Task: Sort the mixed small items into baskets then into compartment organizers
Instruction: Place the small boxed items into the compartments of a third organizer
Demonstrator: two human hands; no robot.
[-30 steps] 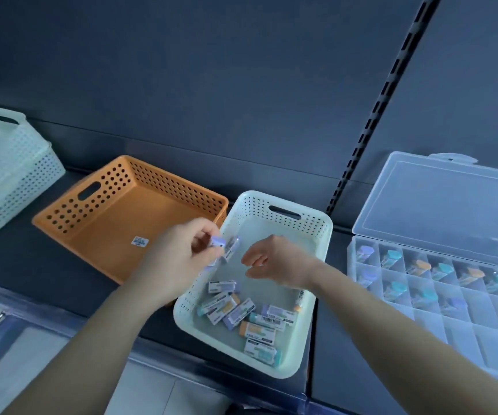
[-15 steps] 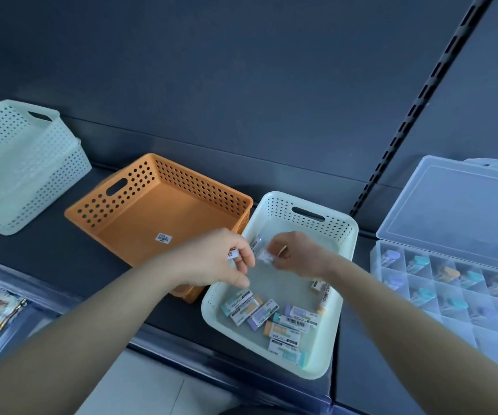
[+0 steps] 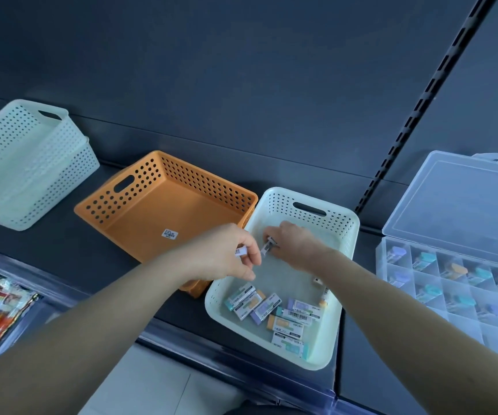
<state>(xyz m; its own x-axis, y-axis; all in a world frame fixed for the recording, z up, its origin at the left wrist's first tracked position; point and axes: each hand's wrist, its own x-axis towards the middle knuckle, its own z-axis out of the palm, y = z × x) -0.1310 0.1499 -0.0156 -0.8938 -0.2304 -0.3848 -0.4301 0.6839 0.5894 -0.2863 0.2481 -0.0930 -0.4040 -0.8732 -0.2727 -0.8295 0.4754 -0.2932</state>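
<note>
Judging risk from the big stuff down: the clear compartment organizer (image 3: 451,283) sits at right w/ lid up. Its back cells already hold capped bits and the front cells are bare, so a piece carried across could land in the wrong cell. The white basket (image 3: 350,232) sits near the front edge of the shelf (image 3: 86,253). A forearm leaning on its near rim might tip it & spill the lot. The orange basket (image 3: 139,214) is just left of it, holding only a sticker, and a fumble that way = mis-sort.

L hand (image 3: 226,259) pinches one tiny white piece (image 3: 240,251) btw thumb & forefinger, over the white basket's left rim. R hand (image 3: 297,245) pinches another (image 3: 268,246) over the basket's far half. Both holds are fingertip-only, so either piece could slip out.

Looks: the remaining small items (image 3: 271,310) lie loose on the basket floor at the near end. They're flat rectangular blocks in printed sleeves w/ barcodes, w/ ends showing teal, purple & orange. Probably light & slick. The pinched pieces are too small to read.
</note>
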